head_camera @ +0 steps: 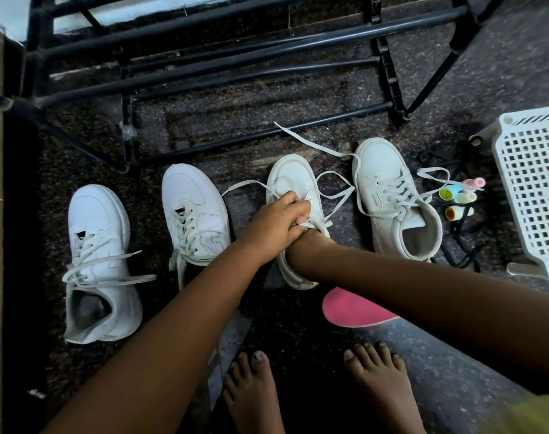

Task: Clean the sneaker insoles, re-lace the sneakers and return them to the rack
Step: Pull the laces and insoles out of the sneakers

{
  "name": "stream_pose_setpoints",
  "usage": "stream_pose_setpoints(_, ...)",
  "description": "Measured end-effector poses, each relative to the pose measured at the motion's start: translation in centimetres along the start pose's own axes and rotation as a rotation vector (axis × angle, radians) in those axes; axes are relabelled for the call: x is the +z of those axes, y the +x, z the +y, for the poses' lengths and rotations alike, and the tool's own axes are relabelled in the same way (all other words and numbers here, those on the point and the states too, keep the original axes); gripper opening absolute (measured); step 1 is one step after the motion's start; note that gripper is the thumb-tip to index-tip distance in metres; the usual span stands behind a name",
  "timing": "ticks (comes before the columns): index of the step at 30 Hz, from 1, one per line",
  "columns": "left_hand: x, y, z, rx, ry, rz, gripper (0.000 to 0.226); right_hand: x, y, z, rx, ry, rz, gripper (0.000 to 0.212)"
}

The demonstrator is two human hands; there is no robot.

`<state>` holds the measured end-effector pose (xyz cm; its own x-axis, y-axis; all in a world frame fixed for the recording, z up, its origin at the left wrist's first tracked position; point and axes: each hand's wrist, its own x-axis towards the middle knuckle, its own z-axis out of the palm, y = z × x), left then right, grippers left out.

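Head camera looks down on a dark floor, where the left hand (278, 222) sits at centre frame, its fingers curled round the laced top of a white sneaker (293, 177). The black rack (235, 73) fills the upper frame, with no shoes on the rails in view.

This sneaker's loose lace (336, 195) loops toward the neighbouring sneaker (389, 189) on its right. A hard tug could snag or drag that shoe. A pink insole (351, 311) lies on the floor at lower centre, so tightening the lacing now may shut it out.

The right hand is hidden under the left hand and the sneaker's mouth, so I cannot tell its grip. The right forearm (408, 277) covers part of the insole. The small coloured things (458, 197) beside the white basket (530, 183) are hard to identify.
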<state>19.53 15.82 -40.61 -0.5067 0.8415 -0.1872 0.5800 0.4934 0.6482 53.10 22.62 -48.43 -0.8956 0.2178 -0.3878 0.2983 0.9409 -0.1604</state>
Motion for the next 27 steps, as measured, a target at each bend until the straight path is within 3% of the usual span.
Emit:
stream_pose_setpoints(3,0.04,0.0,-0.2,0.012,0.004,0.002,0.01,-0.4,0.28,-0.23,-0.023,0.025,-0.018,0.029)
stream_pose_setpoints(9,-0.24,0.14,-0.28,-0.011,-0.087,-0.001,0.009,-0.18,0.4,-0.26,-0.021,0.021,-0.038,0.038)
stream_pose_setpoints(27,-0.48,0.27,0.61,-0.063,0.018,-0.036,0.008,-0.07,0.64,-0.13,-0.044,-0.03,-0.017,0.042)
